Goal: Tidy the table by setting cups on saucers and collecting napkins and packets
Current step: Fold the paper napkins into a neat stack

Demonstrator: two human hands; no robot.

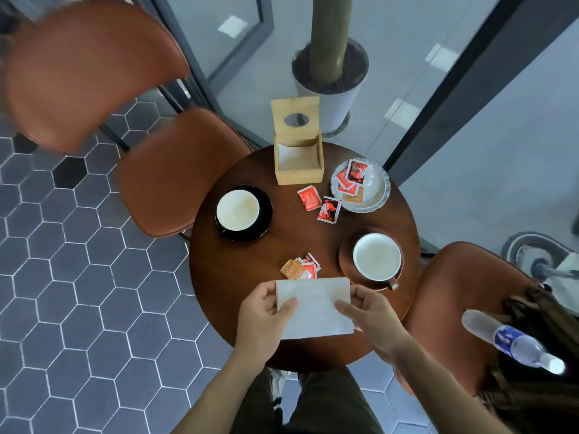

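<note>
Both hands, left (266, 311) and right (371, 314), pinch the napkin (315, 308); long axis left-right.

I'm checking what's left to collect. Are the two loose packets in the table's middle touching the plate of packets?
Apart for the left packet: the head view shows bare wood before the plate. The right packet sits against the rim; cannot tell.

The round table (250, 261) is dark wood with a smooth, faintly satin top, and the napkin box (299, 151) at its far edge is pale, matt bare wood. The napkin (315, 311) at the near edge is soft matt paper with a slightly mottled face; the packets (319, 205) look like printed paper or foil. Both cups (238, 209) are glossy glazed ceramic, the black saucer (264, 211) shiny, and the chair seat (175, 170) a smooth, leather-like brown.
</note>
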